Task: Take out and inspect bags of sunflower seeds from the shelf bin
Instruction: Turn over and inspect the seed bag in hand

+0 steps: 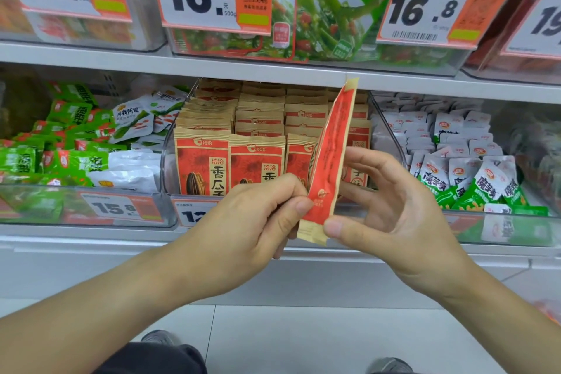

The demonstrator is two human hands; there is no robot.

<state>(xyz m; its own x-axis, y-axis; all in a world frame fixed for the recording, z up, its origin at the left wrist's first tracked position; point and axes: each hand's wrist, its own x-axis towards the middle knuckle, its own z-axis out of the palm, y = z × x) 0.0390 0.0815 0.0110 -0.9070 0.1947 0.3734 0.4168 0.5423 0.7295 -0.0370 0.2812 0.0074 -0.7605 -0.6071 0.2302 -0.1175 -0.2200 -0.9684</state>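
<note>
A red and tan bag of sunflower seeds (332, 149) stands upright and edge-on in front of the shelf. My left hand (258, 218) pinches its lower left edge between thumb and fingers. My right hand (391, 206) holds the lower right corner with the thumb in front and the fingers spread behind the bag. Behind it, a clear shelf bin (165, 158) holds several rows of the same red and tan bags (256, 161), standing upright.
Left of the bin lies a clear tray of green and white snack packets (76, 143); right of it one of white and green packets (455, 167). The shelf above (273, 68) carries bins with price tags. The floor and my shoes show below.
</note>
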